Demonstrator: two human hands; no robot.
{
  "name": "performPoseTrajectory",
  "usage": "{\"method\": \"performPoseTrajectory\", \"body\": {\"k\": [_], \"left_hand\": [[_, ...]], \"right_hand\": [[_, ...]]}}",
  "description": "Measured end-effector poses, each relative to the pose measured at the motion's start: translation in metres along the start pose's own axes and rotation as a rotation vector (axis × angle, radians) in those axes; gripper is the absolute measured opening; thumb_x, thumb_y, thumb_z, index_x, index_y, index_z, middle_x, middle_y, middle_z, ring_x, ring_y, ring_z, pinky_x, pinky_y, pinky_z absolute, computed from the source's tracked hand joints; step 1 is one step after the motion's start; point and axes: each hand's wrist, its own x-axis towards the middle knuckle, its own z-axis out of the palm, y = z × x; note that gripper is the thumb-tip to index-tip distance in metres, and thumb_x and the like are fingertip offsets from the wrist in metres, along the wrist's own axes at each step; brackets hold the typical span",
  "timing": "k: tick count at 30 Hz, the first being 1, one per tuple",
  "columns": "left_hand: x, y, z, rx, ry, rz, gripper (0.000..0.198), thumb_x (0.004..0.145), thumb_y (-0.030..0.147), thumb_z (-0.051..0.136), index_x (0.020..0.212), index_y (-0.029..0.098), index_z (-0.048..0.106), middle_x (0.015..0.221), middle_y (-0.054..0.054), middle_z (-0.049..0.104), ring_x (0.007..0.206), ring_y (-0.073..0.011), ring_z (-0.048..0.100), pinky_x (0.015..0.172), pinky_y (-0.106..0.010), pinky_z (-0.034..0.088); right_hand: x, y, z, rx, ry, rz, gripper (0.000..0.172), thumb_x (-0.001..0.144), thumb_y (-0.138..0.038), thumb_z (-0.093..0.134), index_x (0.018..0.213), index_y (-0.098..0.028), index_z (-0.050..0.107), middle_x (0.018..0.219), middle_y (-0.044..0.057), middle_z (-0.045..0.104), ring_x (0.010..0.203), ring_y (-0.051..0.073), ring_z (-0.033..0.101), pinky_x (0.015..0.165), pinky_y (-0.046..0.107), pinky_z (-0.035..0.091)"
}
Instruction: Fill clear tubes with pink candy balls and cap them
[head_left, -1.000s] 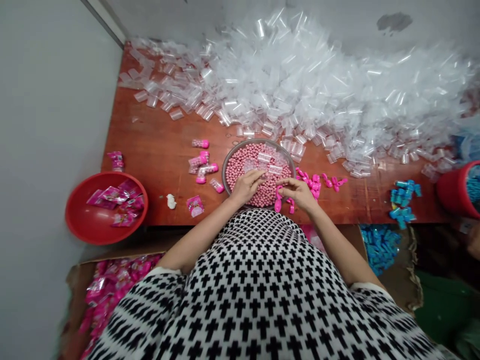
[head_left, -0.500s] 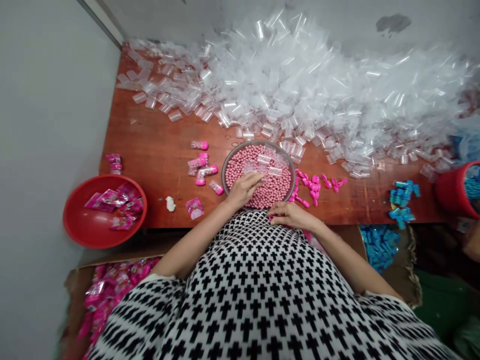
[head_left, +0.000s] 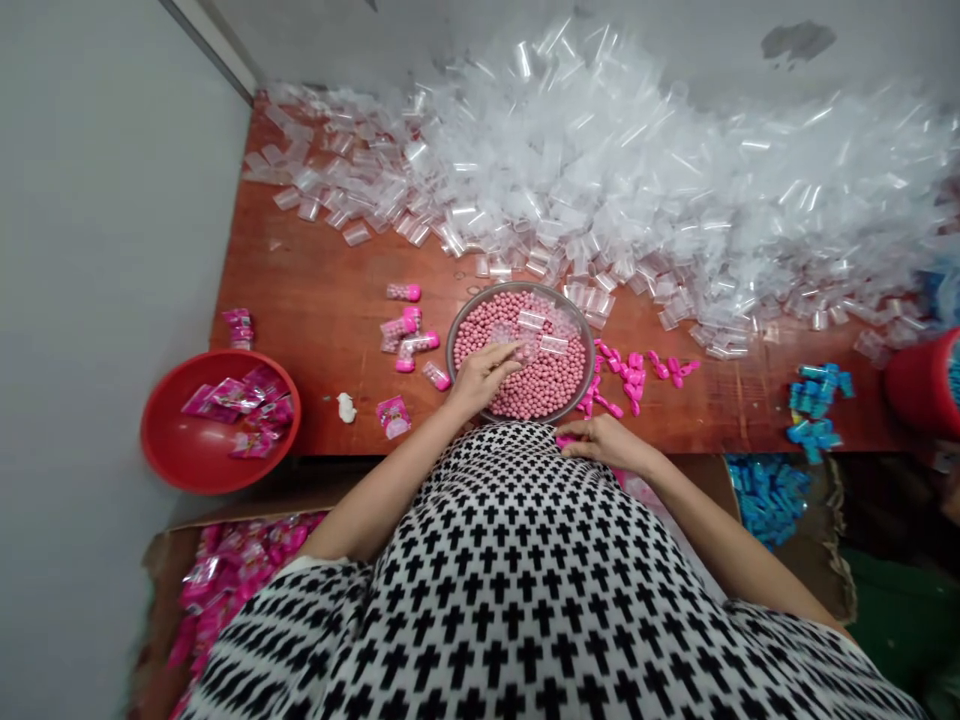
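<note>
A round bowl [head_left: 451,345] full of pink beads [head_left: 536,385] stands at the table's front edge. Over its left side, my left hand [head_left: 484,380] is closed, fingertips pinching what looks like a clear plastic tube [head_left: 527,351], partly hidden. Two more clear tubes [head_left: 553,345] lie on the beads. Below the bowl's right rim, against the patterned shirt, my right hand [head_left: 606,440] is closed on a bright pink cap [head_left: 565,440]. Loose pink caps [head_left: 634,378] are scattered on the table just right of the bowl.
Filled tubes with pink caps [head_left: 417,343] lie left of the bowl. A red basin [head_left: 169,435] holds pink packets. Clear tubes [head_left: 600,180] are heaped along the wall. Blue pieces [head_left: 814,410] and a red bucket [head_left: 919,385] are at right. Below the table are boxes of pink packets and blue pieces.
My right hand has shifted a little right, away from the bowl, and more of the pink cap shows. My left fingers have drawn together over the beads. The view has shifted slightly.
</note>
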Motion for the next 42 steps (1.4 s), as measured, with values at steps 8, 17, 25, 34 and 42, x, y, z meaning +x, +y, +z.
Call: {"method": "performPoseTrajectory", "body": {"k": [8, 17, 25, 34, 42], "left_hand": [[-0.001, 0.009, 0.015, -0.32, -0.07, -0.155, 0.04, 0.077, 0.038, 0.066, 0.112, 0.018, 0.067, 0.109, -0.007, 0.069, 0.1, -0.0212, 0.064, 0.092, -0.038, 0.05], [-0.005, 0.03, 0.016, -0.226, -0.126, -0.056, 0.032, 0.082, 0.033, 0.061, 0.109, 0.017, 0.069, 0.105, -0.006, 0.072, 0.095, -0.019, 0.067, 0.086, -0.031, 0.053], [-0.01, 0.033, 0.018, -0.093, -0.019, 0.095, 0.029, 0.084, 0.036, 0.059, 0.104, 0.018, 0.071, 0.104, -0.006, 0.072, 0.093, -0.018, 0.069, 0.085, -0.028, 0.053], [-0.009, 0.033, 0.019, -0.236, -0.064, -0.069, 0.031, 0.08, 0.038, 0.063, 0.103, 0.019, 0.072, 0.098, -0.006, 0.074, 0.09, -0.0203, 0.069, 0.083, -0.032, 0.054], [-0.003, 0.033, 0.016, -0.585, 0.129, -0.303, 0.046, 0.068, 0.045, 0.073, 0.105, 0.018, 0.072, 0.109, -0.009, 0.071, 0.098, -0.0254, 0.066, 0.088, -0.041, 0.052]], "right_hand": [[0.004, -0.01, -0.041, 0.3, 0.464, -0.112, 0.041, 0.079, -0.04, 0.066, 0.115, -0.022, 0.064, 0.098, 0.005, 0.07, 0.086, 0.019, 0.064, 0.077, 0.033, 0.051], [0.044, -0.04, -0.048, -0.004, 0.632, -0.538, 0.03, 0.085, -0.04, 0.061, 0.111, -0.025, 0.066, 0.085, 0.003, 0.067, 0.077, 0.015, 0.059, 0.073, 0.03, 0.048], [0.038, -0.031, -0.032, -0.238, 0.68, -0.522, 0.026, 0.091, -0.031, 0.052, 0.113, -0.022, 0.061, 0.076, 0.004, 0.059, 0.071, 0.017, 0.056, 0.065, 0.03, 0.047], [0.041, -0.033, -0.033, -0.02, 0.591, -0.428, 0.028, 0.086, -0.035, 0.059, 0.111, -0.023, 0.066, 0.085, 0.006, 0.065, 0.079, 0.018, 0.06, 0.074, 0.034, 0.051], [0.035, -0.022, -0.042, 1.093, 0.335, -0.195, 0.044, 0.067, -0.035, 0.079, 0.108, -0.027, 0.067, 0.104, 0.004, 0.071, 0.092, 0.021, 0.067, 0.09, 0.042, 0.053]]}}
